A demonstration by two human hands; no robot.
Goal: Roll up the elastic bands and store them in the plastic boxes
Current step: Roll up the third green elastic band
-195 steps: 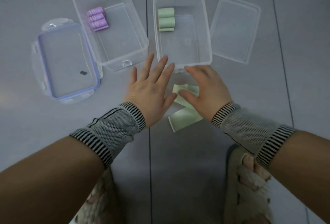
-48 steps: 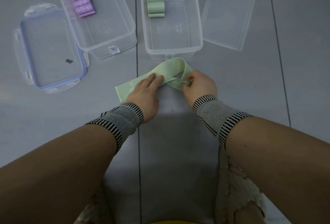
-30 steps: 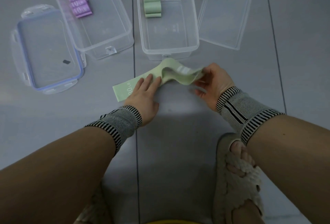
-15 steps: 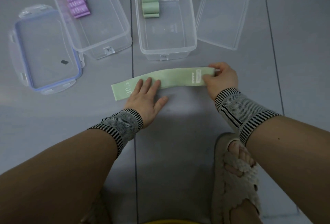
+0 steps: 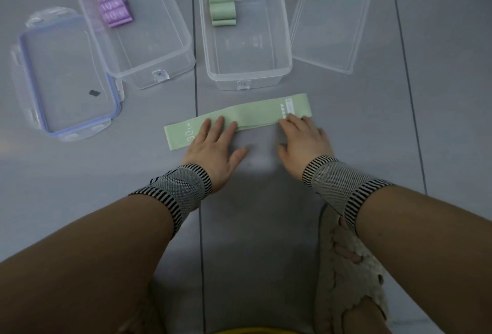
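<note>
A light green elastic band (image 5: pixel 239 119) printed "30 LB" lies flat and unrolled on the grey tiled floor (image 5: pixel 439 120), stretched out sideways just in front of the two open boxes. The left hand (image 5: pixel 213 147) rests with straight, spread fingers on the band's left part, beside the printed number; the right hand (image 5: pixel 302 142) lies with straight fingers on the band's right part, near a small white label, and neither hand grips anything. Just beyond the band stands the right clear plastic box (image 5: pixel 247 78), open, holding three rolled green bands (image 5: pixel 221 6) stacked in a row against its far left corner, the rest of its bottom bare. To its left, across a floor seam, stands the left clear plastic box (image 5: pixel 159 70), also open and slightly turned, with three rolled purple bands (image 5: pixel 114 10) marked "10" in its far left corner. A clear lid (image 5: pixel 330 19) lies on the floor just right of the green-band box. A blue-rimmed lid (image 5: pixel 66 78) with side clips lies left of the purple-band box, touching it, a small dark spot on its surface. Both wrists wear striped knit wristbands (image 5: pixel 175 190), and a cream sandal (image 5: pixel 348 275) shows at lower right
</note>
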